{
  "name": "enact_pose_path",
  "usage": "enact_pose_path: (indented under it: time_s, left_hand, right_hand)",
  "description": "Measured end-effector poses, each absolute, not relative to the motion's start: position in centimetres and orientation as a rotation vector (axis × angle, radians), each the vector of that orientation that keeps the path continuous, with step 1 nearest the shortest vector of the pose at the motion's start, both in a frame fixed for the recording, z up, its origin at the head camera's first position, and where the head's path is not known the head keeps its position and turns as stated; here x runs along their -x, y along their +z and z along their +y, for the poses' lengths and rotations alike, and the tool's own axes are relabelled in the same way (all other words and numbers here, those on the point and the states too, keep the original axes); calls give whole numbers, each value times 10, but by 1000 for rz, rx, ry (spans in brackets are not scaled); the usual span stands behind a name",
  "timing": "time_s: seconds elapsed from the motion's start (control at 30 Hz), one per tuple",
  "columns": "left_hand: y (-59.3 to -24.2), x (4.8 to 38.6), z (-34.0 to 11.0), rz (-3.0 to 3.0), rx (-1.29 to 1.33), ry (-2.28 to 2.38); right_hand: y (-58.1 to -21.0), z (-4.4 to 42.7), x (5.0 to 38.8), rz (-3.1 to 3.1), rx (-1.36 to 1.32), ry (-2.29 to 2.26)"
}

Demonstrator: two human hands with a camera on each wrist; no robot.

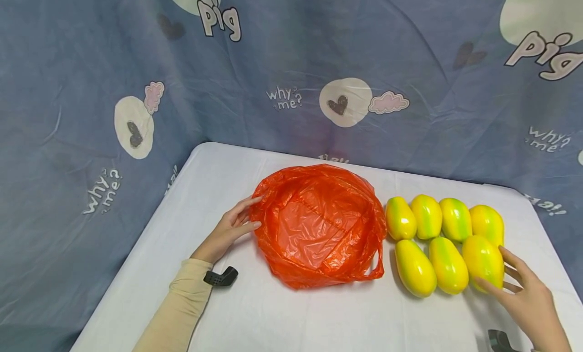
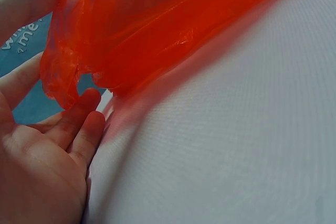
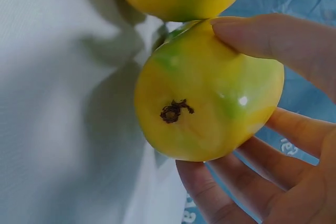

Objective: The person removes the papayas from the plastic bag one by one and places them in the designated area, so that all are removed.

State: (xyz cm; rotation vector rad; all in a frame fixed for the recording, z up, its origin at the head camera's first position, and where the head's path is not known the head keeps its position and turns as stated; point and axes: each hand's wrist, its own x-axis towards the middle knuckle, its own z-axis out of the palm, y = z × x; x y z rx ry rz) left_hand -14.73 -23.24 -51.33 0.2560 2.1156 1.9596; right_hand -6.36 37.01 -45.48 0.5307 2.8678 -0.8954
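A red plastic bag (image 1: 319,230) lies with its wide mouth facing up in the middle of the table. My left hand (image 1: 232,228) touches its left side, thumb and fingers spread apart; in the left wrist view the bag's thin film (image 2: 157,35) hangs by the fingers. To the right of the bag sit several yellow-green mangoes in two rows. The right hand (image 1: 524,286) holds the rightmost front mango (image 1: 483,263), thumb on one side and fingers on the other. In the right wrist view that mango (image 3: 205,98) shows a dark stem scar.
The back-row mangoes (image 1: 425,218) stand close behind the front ones, and the leftmost is right by the bag's edge. A white cloth (image 1: 255,321) covers the table. A blue patterned curtain (image 1: 273,53) hangs behind it.
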Motion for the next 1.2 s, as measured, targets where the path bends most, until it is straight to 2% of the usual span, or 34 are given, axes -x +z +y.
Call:
enact_pose_path:
  time_s: [0.63,0.97,1.2]
  left_hand:
    - [-510,148,-229,2102,-268,1979]
    - [-514,149,-230,2088,-275,2011]
    - [-511,146,-237,2170,-299,2042]
  right_hand:
    - [-463,378,67,2725,-548,-821]
    - [-463,377,63,2859,-457,-818]
    - [-456,358,65,3037,-472,-879]
